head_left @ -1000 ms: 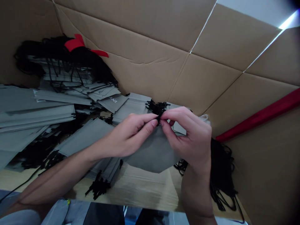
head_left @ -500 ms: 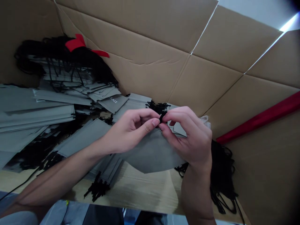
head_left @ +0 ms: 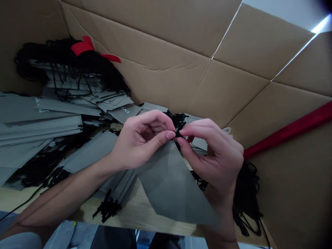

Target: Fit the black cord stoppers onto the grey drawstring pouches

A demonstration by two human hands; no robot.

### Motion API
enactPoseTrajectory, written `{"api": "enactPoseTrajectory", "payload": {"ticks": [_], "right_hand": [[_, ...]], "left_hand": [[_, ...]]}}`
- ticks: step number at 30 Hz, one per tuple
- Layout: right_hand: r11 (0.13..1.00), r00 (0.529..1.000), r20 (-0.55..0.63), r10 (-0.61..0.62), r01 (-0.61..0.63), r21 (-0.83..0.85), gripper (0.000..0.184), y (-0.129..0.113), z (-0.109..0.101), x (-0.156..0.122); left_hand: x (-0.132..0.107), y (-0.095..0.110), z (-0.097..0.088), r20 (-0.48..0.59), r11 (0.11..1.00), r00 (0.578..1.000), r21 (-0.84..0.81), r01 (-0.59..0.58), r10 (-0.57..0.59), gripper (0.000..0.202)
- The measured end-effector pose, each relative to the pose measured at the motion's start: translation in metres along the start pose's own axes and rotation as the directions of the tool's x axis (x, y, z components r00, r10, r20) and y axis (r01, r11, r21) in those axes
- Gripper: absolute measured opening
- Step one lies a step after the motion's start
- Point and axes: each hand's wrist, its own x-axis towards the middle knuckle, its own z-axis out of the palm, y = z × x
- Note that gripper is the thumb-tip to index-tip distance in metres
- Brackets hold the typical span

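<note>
A grey flat pouch (head_left: 173, 183) hangs at a slant below my fingers, its lower edge over the tabletop. At its top corner is a short piece of black cord (head_left: 177, 134). My left hand (head_left: 145, 140) pinches the corner and the cord between thumb and index finger, its other fingers curled behind. From the other side, my right hand (head_left: 212, 152) pinches the cord between thumb and index fingertip. The fingertips of both hands nearly touch, and they hide most of the cord.
Stacks of grey pouches (head_left: 38, 129) with black cord ends cover the left. A black cord bundle with a red strip (head_left: 83, 46) lies behind them. More black cords (head_left: 246, 197) lie at right. Cardboard walls (head_left: 160, 41) enclose the wooden tabletop (head_left: 140, 204). A red strap (head_left: 287, 135) crosses the right wall.
The pouch has swung downward, and its lower edge now hangs nearer to me. My right hand has turned slightly and shifted right; both hands still pinch at the same spot.
</note>
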Motion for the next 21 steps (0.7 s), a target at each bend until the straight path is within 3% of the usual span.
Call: {"api": "enactPoseTrajectory", "payload": {"ticks": [5, 8, 14, 21], "right_hand": [[0.999, 0.999, 0.013, 0.033, -0.032, -0.041, 0.022, -0.003, -0.001, 0.0], [0.995, 0.995, 0.019, 0.094, -0.093, -0.042, 0.02, -0.005, -0.004, 0.0], [0.988, 0.981, 0.12, 0.155, -0.154, -0.023, 0.021, -0.01, -0.009, 0.0], [0.976, 0.964, 0.155, 0.217, -0.217, -0.019, 0.022, -0.011, -0.009, 0.001]], "left_hand": [[-0.003, -0.001, 0.001, 0.005, 0.991, 0.998, 0.117, -0.06, 0.06, 0.014], [-0.004, -0.001, -0.004, 0.074, 0.959, 0.983, 0.219, -0.182, 0.169, 0.006], [-0.006, 0.002, -0.016, 0.201, 0.759, 0.902, 0.488, -0.431, 0.383, 0.021], [-0.008, 0.008, -0.018, 0.237, 0.739, 0.901, 0.516, -0.434, 0.364, 0.02]]}}
